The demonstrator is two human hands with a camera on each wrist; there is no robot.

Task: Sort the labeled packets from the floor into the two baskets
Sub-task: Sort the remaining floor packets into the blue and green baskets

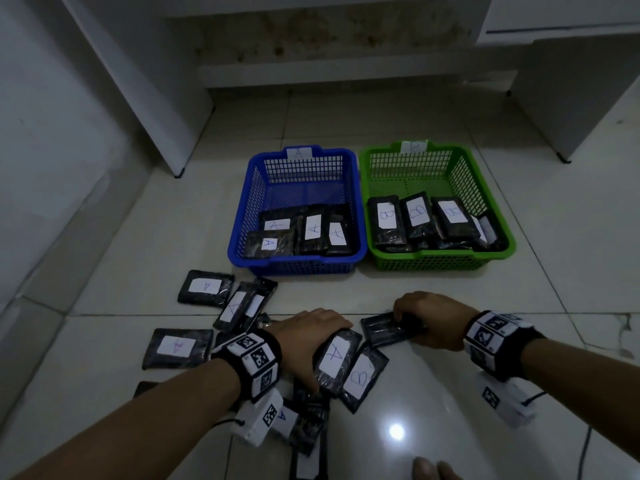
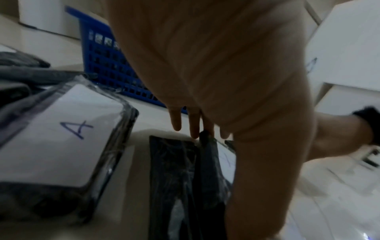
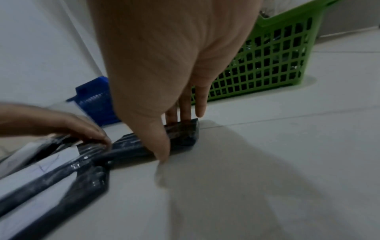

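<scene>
An A-labelled black plastic-wrapped packet (image 1: 335,359) is gripped by the left hand (image 1: 309,336) nr floor pile; a label-down black packet (image 1: 388,328) is pinched by the right hand (image 1: 433,317), on tiles near of blue mesh basket (image 1: 242,216) & green mesh basket (image 1: 498,216).

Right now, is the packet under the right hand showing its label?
No, the packet held by the right hand shows only its plain black side.

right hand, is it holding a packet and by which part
Yes. The right hand pinches the unlabeled-side-up black packet lying on the floor: thumb on its near long edge, fingers on the far edge.
</scene>
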